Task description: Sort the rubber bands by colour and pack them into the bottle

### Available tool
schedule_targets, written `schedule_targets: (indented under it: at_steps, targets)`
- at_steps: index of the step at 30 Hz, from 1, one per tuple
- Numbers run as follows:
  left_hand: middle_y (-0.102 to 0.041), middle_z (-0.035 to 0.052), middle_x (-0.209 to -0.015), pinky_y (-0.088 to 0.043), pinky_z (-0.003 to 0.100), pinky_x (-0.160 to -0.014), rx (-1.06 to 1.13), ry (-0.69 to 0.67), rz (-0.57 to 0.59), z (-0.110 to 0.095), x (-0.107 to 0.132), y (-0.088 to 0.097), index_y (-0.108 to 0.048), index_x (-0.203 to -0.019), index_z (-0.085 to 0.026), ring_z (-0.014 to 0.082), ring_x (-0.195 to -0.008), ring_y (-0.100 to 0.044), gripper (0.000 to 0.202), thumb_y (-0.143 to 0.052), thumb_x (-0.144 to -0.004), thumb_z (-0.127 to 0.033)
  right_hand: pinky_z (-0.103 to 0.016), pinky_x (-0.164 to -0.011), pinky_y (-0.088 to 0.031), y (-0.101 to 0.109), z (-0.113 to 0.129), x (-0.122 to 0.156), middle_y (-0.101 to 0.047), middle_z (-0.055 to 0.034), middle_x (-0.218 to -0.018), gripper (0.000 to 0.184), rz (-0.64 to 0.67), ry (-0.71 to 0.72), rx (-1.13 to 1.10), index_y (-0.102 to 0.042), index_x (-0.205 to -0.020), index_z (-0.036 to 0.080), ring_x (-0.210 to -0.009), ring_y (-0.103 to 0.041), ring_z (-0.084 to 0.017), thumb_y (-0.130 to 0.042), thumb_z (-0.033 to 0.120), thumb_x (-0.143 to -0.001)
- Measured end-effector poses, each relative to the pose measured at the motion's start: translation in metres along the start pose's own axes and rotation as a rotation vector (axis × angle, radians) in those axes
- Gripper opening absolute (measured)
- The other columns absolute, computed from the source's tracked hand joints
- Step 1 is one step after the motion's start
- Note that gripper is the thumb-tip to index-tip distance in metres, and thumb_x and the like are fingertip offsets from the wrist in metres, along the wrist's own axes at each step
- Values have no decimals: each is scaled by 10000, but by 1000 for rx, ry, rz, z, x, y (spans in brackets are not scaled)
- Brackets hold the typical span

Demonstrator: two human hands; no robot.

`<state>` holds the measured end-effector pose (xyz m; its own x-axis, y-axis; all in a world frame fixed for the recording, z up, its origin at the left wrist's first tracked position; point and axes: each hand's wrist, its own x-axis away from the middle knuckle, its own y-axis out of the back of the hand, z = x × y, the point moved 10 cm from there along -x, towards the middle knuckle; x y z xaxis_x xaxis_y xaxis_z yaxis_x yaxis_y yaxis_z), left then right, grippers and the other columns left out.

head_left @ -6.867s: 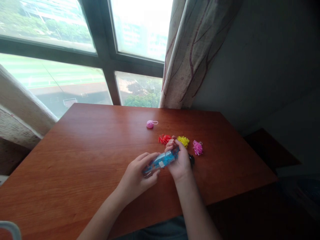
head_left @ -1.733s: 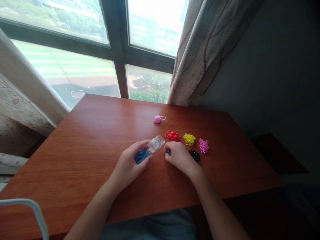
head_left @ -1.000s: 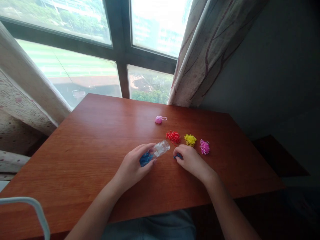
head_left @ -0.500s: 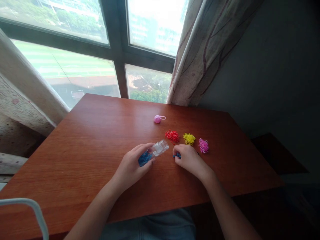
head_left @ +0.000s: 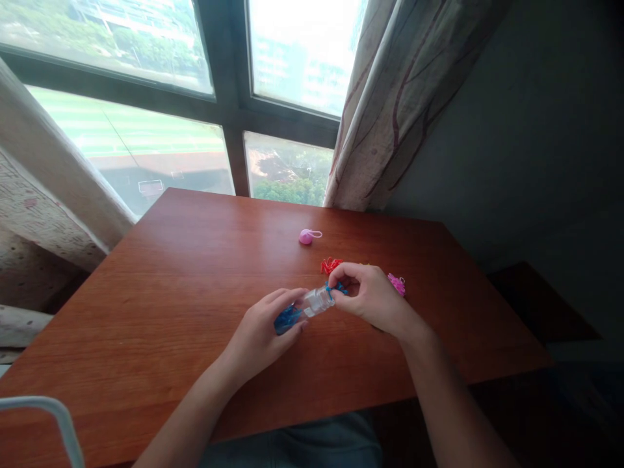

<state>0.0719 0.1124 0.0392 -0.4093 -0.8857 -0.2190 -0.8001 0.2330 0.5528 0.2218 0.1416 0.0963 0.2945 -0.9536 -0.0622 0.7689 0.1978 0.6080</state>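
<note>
Left hand (head_left: 266, 328) wrapped round tilted clear plastic bottle (head_left: 318, 300), mouth angled up toward right hand (head_left: 373, 296). Blue thin rubbery loops (head_left: 286, 318) in bottle's lower part. Right hand pinching small bunch of blue strands (head_left: 337, 288) at bottle mouth. Beyond, on reddish-brown wooden table (head_left: 170, 279): red tangled heap (head_left: 330, 266), pink tangled heap (head_left: 398, 284), both partly behind right hand; farther back, pink domed plastic cap (head_left: 305, 238) with loop. Dark-framed window (head_left: 233, 104) behind; patterned pale curtain (head_left: 375, 110) beside it.
</note>
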Motion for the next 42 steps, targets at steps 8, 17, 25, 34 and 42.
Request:
schedule_targets:
  at_steps: [8,17,25,34,42]
  targets:
    - [-676,57,-1180,-514,291,-902,63,9,-26,3,2,0,-576,-1245,-218,188,-1032,-649,410,-643,-841,-217,-212,-625,-437,1,21,0,-678,32,-753,97,23,23,150,-675,-793,202,-688,-619,-117,-631,116,-780]
    - [-682,57,-1191,-515,301,-905,87,10,-12,0,0,-3,-587,-1239,-220,195,-1034,-654,412,-651,-833,-206,-226,-703,-490,6,34,2,-719,12,-855,150,59,12,193,-702,-871,211,-794,-671,-140,-638,103,-789]
    - [-702,50,-1173,-515,299,-917,180,63,-34,5,2,-2,-595,-1224,-208,197,-1027,-667,418,-679,-815,-223,-235,-764,-546,10,35,6,-730,8,-899,185,19,1,60,-700,-906,211,-835,-696,-142,-596,92,-810]
    - [-692,56,-1131,-507,300,-912,381,122,-29,7,2,-4,-572,-1200,-201,198,-1009,-647,392,-677,-823,-229,-248,-710,-530,27,45,10,-714,8,-845,166,-148,71,55,-690,-891,213,-769,-675,-142,-569,107,-853]
    - [-641,65,-1161,-497,321,-931,418,88,-33,0,-1,-7,-509,-1233,-216,197,-1039,-618,360,-609,-888,-240,-350,-1021,-448,-2,68,21,-594,-48,-1251,385,-86,266,164,-687,-986,223,-1174,-559,-192,-494,-22,-760]
